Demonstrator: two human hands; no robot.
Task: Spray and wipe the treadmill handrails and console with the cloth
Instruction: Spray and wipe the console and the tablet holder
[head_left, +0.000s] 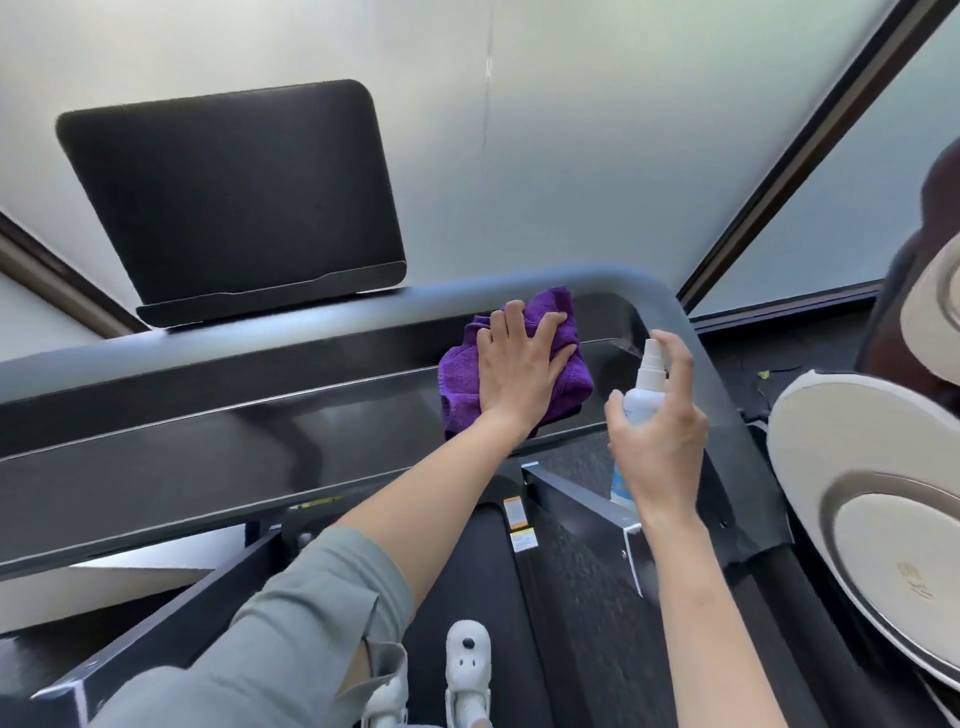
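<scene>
Nearest, right grip (657, 436) curled round upright spray bottle (644, 395) just right of flat left grip (522, 371), pressing purple cloth (467, 371) onto console (208, 431) near right-corner handrail (670, 306), long axis left-right.

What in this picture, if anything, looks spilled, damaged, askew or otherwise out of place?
Little stands out. No spill shows on the console. The purple cloth lies under the left hand, and the right hand holds the spray bottle upright. One oddity: the grey sleeve has a gap near its cuff.
</scene>
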